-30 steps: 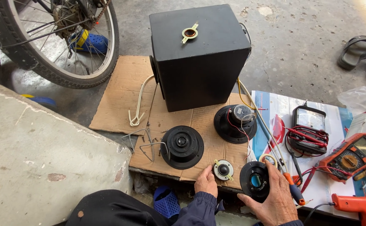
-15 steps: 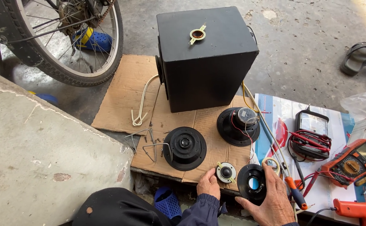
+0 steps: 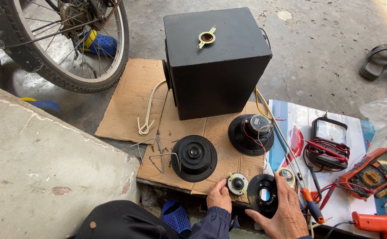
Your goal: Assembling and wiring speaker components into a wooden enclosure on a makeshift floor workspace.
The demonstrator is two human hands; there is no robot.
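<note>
At upper centre the speaker box [image 3: 218, 62] is matte black, on tan cardboard [image 3: 131, 99]. The round part [image 3: 263, 194] at lower right is black with a blue centre; the small disc [image 3: 238, 183] is silver-white. The multimeter [image 3: 373, 173] at right is orange.

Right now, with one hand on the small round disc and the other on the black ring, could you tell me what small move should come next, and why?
Probably lift the small round disc with the left hand and bring it over the black ring. The right hand holds the ring tilted on the cardboard, its centre hole open, and the disc lies right beside it.
</note>
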